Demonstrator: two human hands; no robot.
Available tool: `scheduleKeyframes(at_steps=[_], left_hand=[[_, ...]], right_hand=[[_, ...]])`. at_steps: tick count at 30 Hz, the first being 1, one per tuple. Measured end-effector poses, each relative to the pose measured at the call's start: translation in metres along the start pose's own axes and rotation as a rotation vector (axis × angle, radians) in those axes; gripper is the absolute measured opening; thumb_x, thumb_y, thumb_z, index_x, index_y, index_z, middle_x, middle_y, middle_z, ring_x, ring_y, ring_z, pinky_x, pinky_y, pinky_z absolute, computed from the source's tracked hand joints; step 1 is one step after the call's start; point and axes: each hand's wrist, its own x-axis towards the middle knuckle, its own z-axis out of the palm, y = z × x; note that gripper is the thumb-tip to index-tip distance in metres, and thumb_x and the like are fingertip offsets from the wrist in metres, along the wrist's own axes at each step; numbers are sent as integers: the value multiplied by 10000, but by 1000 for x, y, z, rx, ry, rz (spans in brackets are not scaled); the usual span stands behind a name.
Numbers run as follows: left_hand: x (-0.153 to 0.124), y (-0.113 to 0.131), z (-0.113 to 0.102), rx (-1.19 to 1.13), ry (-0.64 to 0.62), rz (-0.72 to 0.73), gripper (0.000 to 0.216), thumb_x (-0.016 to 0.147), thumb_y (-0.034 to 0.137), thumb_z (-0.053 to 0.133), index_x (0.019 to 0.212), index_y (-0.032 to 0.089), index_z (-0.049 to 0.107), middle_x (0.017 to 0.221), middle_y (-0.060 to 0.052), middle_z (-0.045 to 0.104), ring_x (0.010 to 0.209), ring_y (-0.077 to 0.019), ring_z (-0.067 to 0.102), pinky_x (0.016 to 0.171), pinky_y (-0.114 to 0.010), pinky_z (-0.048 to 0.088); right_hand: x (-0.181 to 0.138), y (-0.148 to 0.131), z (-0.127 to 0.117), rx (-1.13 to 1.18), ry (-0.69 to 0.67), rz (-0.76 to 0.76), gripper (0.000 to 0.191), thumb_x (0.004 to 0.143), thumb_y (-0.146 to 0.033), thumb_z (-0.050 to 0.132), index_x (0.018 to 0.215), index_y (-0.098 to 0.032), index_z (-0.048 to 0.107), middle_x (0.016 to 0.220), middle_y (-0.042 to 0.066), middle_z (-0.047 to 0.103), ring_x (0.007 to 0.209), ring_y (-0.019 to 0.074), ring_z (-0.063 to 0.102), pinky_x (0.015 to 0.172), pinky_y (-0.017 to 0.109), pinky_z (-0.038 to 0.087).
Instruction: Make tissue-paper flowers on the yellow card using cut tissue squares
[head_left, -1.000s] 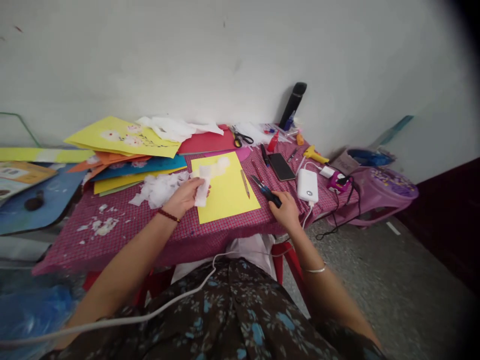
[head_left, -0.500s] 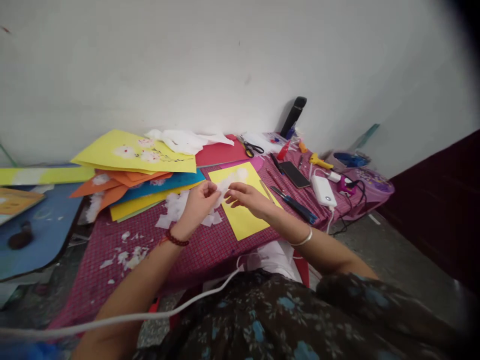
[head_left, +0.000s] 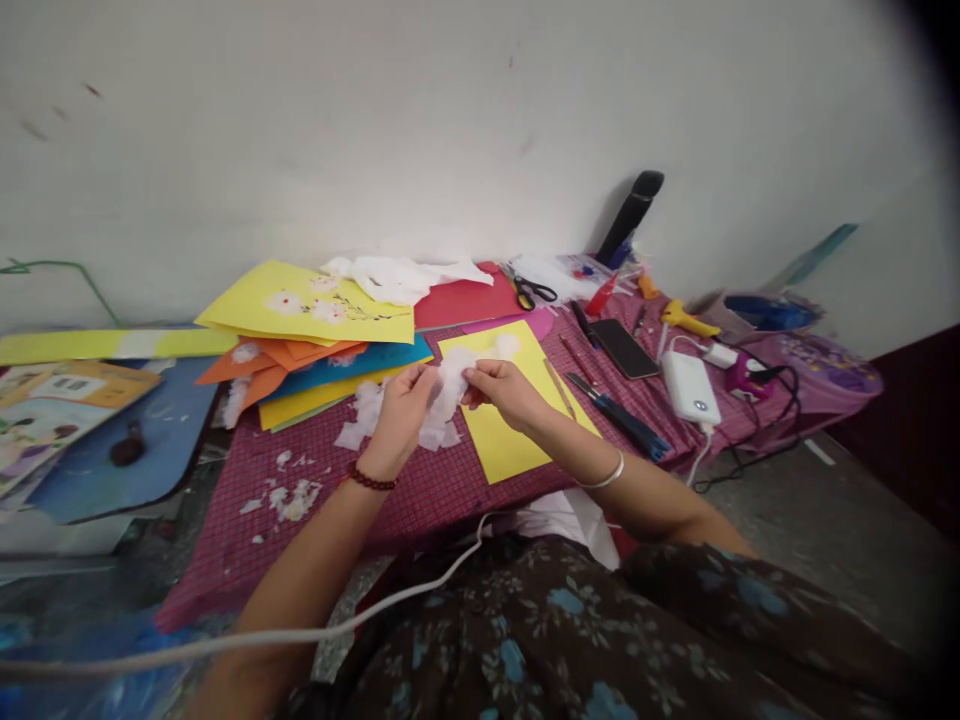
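A thin piece of white tissue paper [head_left: 451, 384] is stretched between my hands, above the left edge of a yellow sheet [head_left: 499, 445]. My left hand [head_left: 407, 405] is closed in a pinch on its left side. With thumb and fingers together, my right hand [head_left: 504, 390] pinches the right side. A round white tuft [head_left: 507, 346] sits near the top of the yellow sheet. Under and beside my left hand lie loose white tissue pieces [head_left: 360, 425]. A pencil [head_left: 559, 388] rests along the sheet's right side.
Coloured sheets, topped by a yellow one with white flowers [head_left: 300, 310], lie at the left. Scissors [head_left: 531, 292], a phone [head_left: 624, 348], a blue-handled cutter [head_left: 622, 420], a white power bank [head_left: 690, 388] and a yellow glue gun [head_left: 690, 320] lie rightward. Paper scraps [head_left: 292, 500] lie front left.
My right hand's fingers, loosely apart before, now close on the tissue paper, which is spread wider between both hands. The whole view has shifted somewhat leftward.
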Motion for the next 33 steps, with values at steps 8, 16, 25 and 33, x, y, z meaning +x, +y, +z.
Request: scheduleKeyframes(at_steps=[8, 16, 25, 33], left_hand=[[4, -23, 71, -145, 75, -39, 242, 810, 333, 690, 745, 196, 502, 616, 46, 577, 471, -68, 493, 452, -174, 368], [29, 5, 45, -177, -96, -479, 337, 835, 446, 700, 736, 162, 547, 517, 30, 573, 283, 3, 251, 315, -139, 211], [29, -11, 25, -205, 7, -375, 323, 540, 226, 916, 749, 145, 683, 586, 53, 602, 372, 5, 352, 334, -113, 242], [26, -14, 23, -218, -7, -306, 293, 620, 238, 864, 899, 187, 788, 729, 17, 651, 442, 0, 355, 373, -139, 287]], right_hand=[[-27, -2, -90, -208, 53, 41, 385, 870, -540, 578, 691, -213, 483, 530, -23, 614, 451, 89, 567, 503, 200, 486], [-4, -13, -148, -763, -74, 97, 38, 752, -179, 726, 789, -170, 729, 707, 61, 741, 721, 237, 714, 742, 333, 552], [135, -32, -200, -1158, 382, -34, 363, 921, -262, 636, 1228, -78, 581, 1361, 261, 581, 1256, 266, 542, 1069, 378, 363], [182, -16, -223, -1177, 458, 8, 291, 762, -287, 782, 783, -152, 525, 1196, 287, 649, 1201, 273, 548, 1045, 479, 321]])
